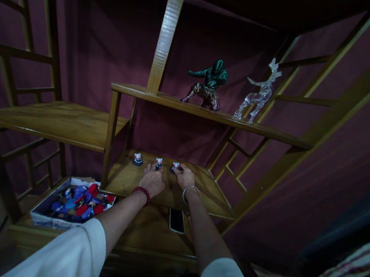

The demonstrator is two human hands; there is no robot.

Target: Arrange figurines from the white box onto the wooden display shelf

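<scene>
Three small white-headed figurines with dark lower parts stand upright in a row on the lower shelf board (121,178). The left figurine (137,158) stands on a dark round base, apart from both hands. My left hand (152,181), with a red bead bracelet at its wrist, has its fingers closed at the base of the middle figurine (159,162). My right hand (186,177), wearing a silver bangle, pinches the right figurine (175,166) from its right side. The fingertips and parts of both bases are hidden.
A box (54,222) of red and blue figures stands low on the left. Below my hands lies a phone (177,221). The upper shelf (172,102) bears a green crouching statue (211,83) and a clear deer (258,96). Wooden posts and lattice frame both sides.
</scene>
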